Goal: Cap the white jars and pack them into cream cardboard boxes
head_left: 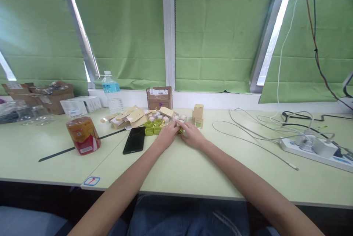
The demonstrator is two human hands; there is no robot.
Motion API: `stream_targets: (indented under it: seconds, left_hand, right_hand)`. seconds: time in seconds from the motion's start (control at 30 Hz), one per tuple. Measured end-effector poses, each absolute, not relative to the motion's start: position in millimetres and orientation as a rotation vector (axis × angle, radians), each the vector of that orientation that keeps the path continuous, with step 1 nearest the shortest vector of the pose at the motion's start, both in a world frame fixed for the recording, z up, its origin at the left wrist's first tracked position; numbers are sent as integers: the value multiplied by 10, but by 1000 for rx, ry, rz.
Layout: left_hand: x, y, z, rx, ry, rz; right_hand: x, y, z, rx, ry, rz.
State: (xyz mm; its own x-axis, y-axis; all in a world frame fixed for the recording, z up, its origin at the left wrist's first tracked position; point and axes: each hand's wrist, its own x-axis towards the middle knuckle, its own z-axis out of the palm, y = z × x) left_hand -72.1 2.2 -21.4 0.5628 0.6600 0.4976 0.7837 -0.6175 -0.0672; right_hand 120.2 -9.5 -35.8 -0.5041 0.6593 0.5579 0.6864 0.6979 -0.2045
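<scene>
Left hand and right hand near smooth, rounded green pieces, each grip's hold impossible to tell

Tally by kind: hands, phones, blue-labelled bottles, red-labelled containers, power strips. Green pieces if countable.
Hands: 2 (left hand, right hand)
Black phone: 1
Blue-labelled bottle: 1
Red-labelled container: 1
Power strip: 1
Total: 6
Green pieces: partly hidden, not counted

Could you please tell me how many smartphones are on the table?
1: the black smartphone lies flat, left of the left hand and beside the green pieces. Any under the opened cardboard packaging would be hidden.
</scene>
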Motion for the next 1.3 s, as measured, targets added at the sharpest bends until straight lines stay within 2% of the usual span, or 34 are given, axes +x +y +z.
stream_targets:
  seconds: [0.2,0.63,0.83,1.3]
  left_hand:
    - [-716,-23,-189,-2583,-1194,-875]
    - [-714,-3,-206,-2643,-1212,-979]
    - [-704,3,-222,-2619,-1254,-870]
    - [-671,-16,-224,-2631,-1270,-856]
  right_hand:
    - [1235,-81,-368,-1063,-2252,-3]
    - [1252,-85,-374,-1005,-2229,62]
    - [1251,-90,-369,-986,-2233,52]
    - [1227,-94,-368,-933,-2269,1]
